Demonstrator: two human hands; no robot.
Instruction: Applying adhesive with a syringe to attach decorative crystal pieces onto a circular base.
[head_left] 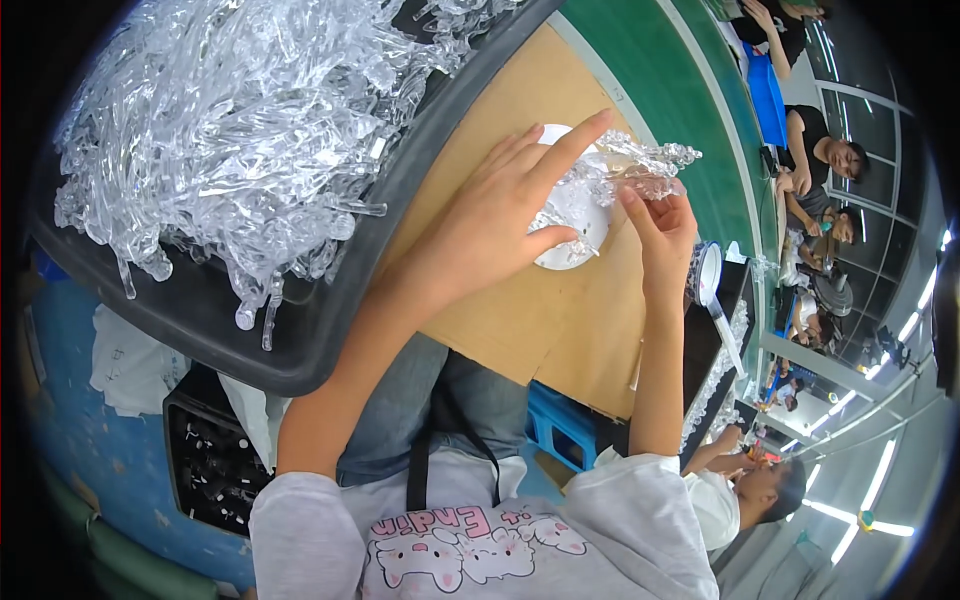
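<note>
head view: a big dark grey tub (330, 300) fills the upper left, heaped with clear plastic pieces (230, 130), tangled sticks and droplet shapes, a few hanging over its rim. below it, at the lower left, a black crate (210, 460) holds small dark parts. at the right edge a long tray (735, 300) carries more clear pieces in a row, with a white-rimmed cup (706, 272) standing at its near end.

on the brown cardboard-covered worktop (520, 320), between the tub and the green belt (650, 90), lies a white round disc (575, 225). the left hand (495, 225) is spread flat on top of it, fingers apart, forefinger stretched out past the disc's far rim, thumb curled under its near edge. a clear plastic cluster (640, 170) sits just beyond the disc, touching it, with its long axis running from the disc out toward the right, its jagged tip pointing at the green belt. the right hand (660, 225) is under the cluster, fingertips pinched together on its lower edge, thumb side up.

other people sit along the belt at the far right.
</note>
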